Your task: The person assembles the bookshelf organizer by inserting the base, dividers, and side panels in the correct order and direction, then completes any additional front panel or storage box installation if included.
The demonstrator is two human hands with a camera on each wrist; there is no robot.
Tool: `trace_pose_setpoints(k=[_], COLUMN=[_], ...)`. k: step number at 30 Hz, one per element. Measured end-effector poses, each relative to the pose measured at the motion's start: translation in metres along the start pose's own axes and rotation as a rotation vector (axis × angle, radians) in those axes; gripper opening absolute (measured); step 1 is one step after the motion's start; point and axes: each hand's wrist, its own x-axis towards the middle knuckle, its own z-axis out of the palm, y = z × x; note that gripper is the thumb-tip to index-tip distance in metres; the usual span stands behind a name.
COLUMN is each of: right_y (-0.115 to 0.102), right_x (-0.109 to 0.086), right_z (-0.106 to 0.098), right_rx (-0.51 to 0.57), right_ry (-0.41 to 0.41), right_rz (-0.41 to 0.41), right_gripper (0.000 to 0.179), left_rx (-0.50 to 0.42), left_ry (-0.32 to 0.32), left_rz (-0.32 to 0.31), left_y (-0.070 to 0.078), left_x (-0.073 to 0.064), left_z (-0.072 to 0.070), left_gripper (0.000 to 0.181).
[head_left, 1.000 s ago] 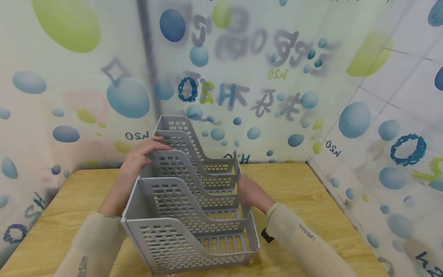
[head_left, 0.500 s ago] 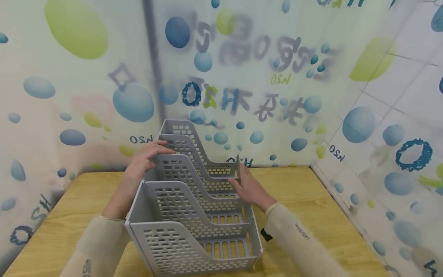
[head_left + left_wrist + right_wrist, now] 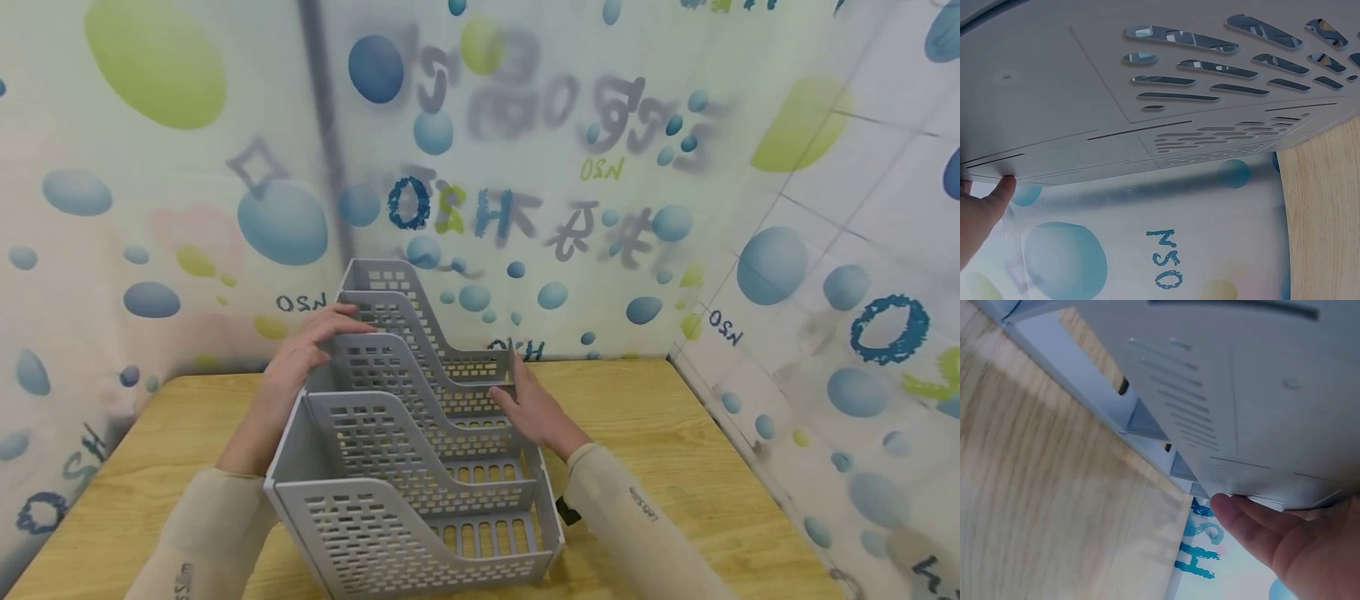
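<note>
A grey plastic file organizer (image 3: 360,533) with several slatted, sloping dividers stands on the table. My left hand (image 3: 288,367) grips the top edge of its tall left side, with fingers hooked over between dividers. In the left wrist view, the left side panel (image 3: 1041,106) fills the top, and a fingertip presses its outer face. My right hand (image 3: 536,408) pinches the low right side, thumb inside and fingers outside. Seen edge-on from the head, the slotted right side panel (image 3: 1272,419) spreads wide in the right wrist view, with the right thumb and fingers at its far end.
The wooden table (image 3: 630,417) reaches back to a wall covering (image 3: 465,125) printed with blue and green drops and lettering. A tiled-looking wall (image 3: 825,333) bounds the right side. A small black piece (image 3: 567,511) shows under the right sleeve.
My right hand has shifted from lying outside the organizer's right side, thumb hidden, to having its thumb over the inner side. The left hand keeps its hold. The view has tilted slightly.
</note>
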Motion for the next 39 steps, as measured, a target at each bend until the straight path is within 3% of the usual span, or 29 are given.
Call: trace_pose_setpoints(k=[4,6,16,24,28,35,39], right_y=[0.006,0.01,0.02,0.022,0.022,0.023,0.024], right_x=[0.001,0.001,0.004,0.003,0.001,0.0,0.0], right_z=[0.007,0.01,0.019,0.021,0.023,0.026,0.025], right_rx=[0.015,0.017,0.01,0.051,0.069,0.101,0.131], right_ry=[-0.003,-0.007,0.022,0.035,0.046,0.069,0.063], right_rz=[-0.017,-0.018,-0.01,-0.012,-0.001,-0.043,-0.062], right_gripper=[0.084,0.085,0.092,0.091,0.092,0.084,0.075], left_rx=[-0.021,-0.009,-0.061,-0.014,-0.048,-0.016,-0.02], left_ry=[0.0,0.003,0.011,-0.014,-0.031,-0.02,-0.046], left_rz=[-0.08,-0.09,-0.006,-0.144,-0.203,-0.111,-0.101], left_y=[0.005,0.006,0.002,0.011,0.015,0.009,0.01], left_x=[-0.004,-0.004,-0.002,-0.001,-0.002,-0.003,-0.004], left_z=[-0.001,-0.001,0.002,0.0,-0.001,-0.001,-0.002], left_gripper=[0.053,0.053,0.069,0.052,0.05,0.051,0.051])
